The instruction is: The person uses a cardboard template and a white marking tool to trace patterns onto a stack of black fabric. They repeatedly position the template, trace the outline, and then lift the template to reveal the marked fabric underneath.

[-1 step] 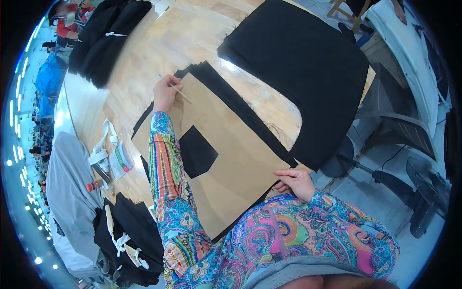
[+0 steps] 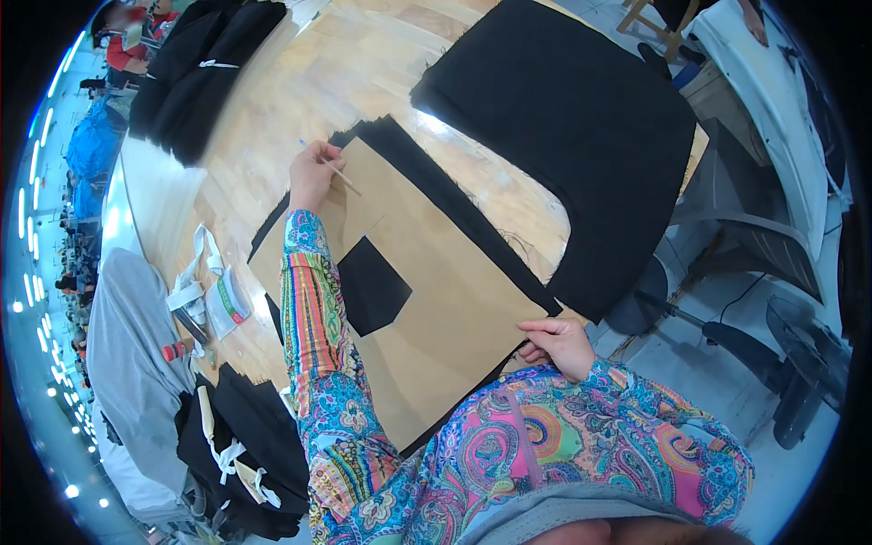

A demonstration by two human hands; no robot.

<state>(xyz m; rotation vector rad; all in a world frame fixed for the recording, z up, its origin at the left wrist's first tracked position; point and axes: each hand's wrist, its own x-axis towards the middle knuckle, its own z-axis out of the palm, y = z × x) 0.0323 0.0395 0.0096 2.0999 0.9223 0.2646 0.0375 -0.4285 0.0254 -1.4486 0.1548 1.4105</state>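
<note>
A brown paper pattern (image 2: 454, 291) lies over a stack of black fabric (image 2: 409, 150), whose edges show beyond it. Black cloth shows through a five-sided cut-out in the pattern. At the far end of the paper, my left hand (image 2: 312, 177) is closed on a thin pencil-like stick (image 2: 346, 182), its lower end close to the paper. My right hand (image 2: 561, 347) pinches the pattern's near right edge between thumb and fingers. The underside of that grip is hidden.
Larger black fabric pieces (image 2: 572, 118) lie to the right on the wooden table (image 2: 318, 73). Another black pile (image 2: 195, 73) stands far left. White straps (image 2: 191, 286), grey cloth (image 2: 136, 354) and tied black bundles (image 2: 250, 418) are at left. A dark chair (image 2: 754, 218) stands right.
</note>
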